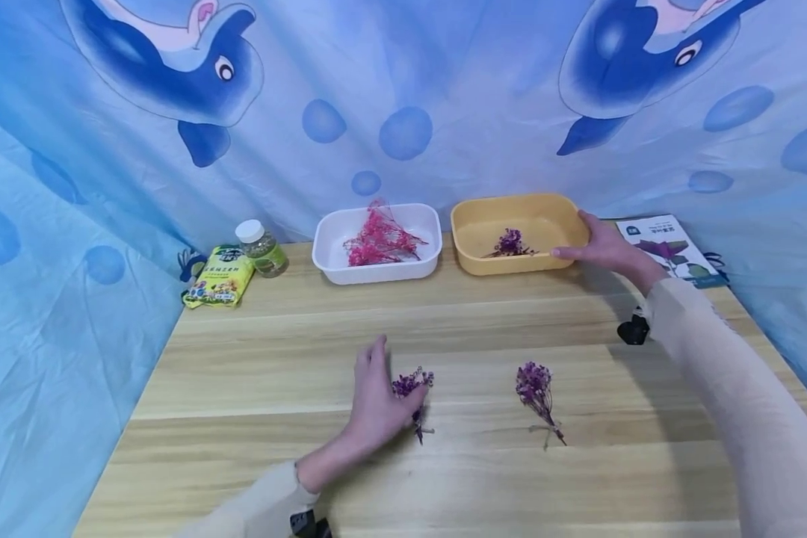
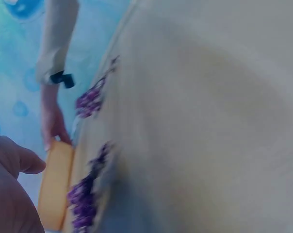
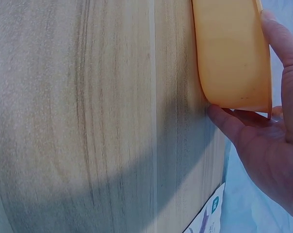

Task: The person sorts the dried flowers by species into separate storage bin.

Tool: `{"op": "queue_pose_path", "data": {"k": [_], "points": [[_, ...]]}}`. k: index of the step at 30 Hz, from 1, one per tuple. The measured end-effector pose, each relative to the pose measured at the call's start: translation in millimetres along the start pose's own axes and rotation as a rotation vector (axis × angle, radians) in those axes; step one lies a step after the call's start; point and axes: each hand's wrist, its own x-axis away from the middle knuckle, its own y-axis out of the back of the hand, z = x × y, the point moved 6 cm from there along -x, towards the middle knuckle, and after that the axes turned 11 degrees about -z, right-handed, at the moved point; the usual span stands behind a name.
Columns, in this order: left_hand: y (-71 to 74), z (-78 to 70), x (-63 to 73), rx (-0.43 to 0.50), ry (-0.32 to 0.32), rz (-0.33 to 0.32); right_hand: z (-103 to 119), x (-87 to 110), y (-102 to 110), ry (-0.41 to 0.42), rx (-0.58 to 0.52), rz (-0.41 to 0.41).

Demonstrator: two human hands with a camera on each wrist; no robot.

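Observation:
My left hand (image 1: pixel 382 400) hovers at a small tied bunch of purple dried flowers (image 1: pixel 412 382) at the table's front middle, fingers spread, thumb overlapping the stems in the head view. In the left wrist view, the thumb (image 2: pixel 30 160) stands apart from that bunch (image 2: pixel 83 206). At the back right, my right hand (image 1: pixel 608 243) holds the right end of a yellow tray (image 1: pixel 474 265), with the thumb at its rim and fingers low on its outside. Inside that tray lies another purple bunch (image 1: pixel 511 243). A third purple bunch (image 1: pixel 535 388), tied with twine, lies right of the left hand.
A white tray (image 1: pixel 376 275) with pink dried flowers (image 1: pixel 383 237) stands left of the yellow one. Farther left are a white-capped jar (image 1: pixel 264 250) and a yellow packet (image 1: pixel 220 278). A printed booklet (image 1: pixel 672 246) lies behind the right wrist. A blue curtain (image 1: pixel 484 97) hangs behind the table.

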Motion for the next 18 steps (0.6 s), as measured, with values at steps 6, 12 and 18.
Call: {"op": "queue_pose_path", "data": {"k": [6,12,18], "points": [[-12.3,8.4,23.7,-0.051,0.024,0.019,-2.8,-1.6,-2.1,-0.014,-0.017,0.003],[-22.1,12.2,28.0,-0.114,-0.036,0.002,-1.8,0.8,-2.4,-0.01,-0.013,0.003],[-23.0,14.3,26.4,-0.106,-0.111,-0.005,0.5,0.7,-1.2,-0.002,-0.007,-0.004]]}}
